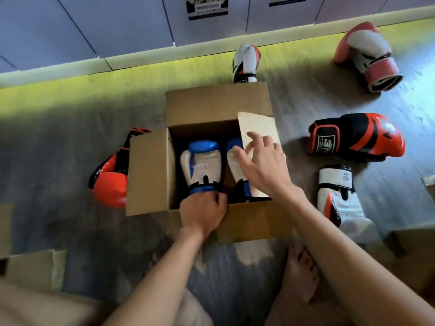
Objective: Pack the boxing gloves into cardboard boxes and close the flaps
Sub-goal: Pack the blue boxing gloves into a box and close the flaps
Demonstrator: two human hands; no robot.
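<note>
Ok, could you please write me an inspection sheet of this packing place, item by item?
Surface: grey floor; box and gloves lie on it.
Job's things: open cardboard box holds left blue glove and right blue glove; loose around it are orange glove, white-red glove, pink glove, black-red glove, white glove.
Clutter: flat cardboard, lower left.
Grippers: left hand grips the left blue glove's cuff; right hand, fingers spread, touches the right flap.
Cables: nothing seen.
Surroundings: wall with posters; bare foot.
</note>
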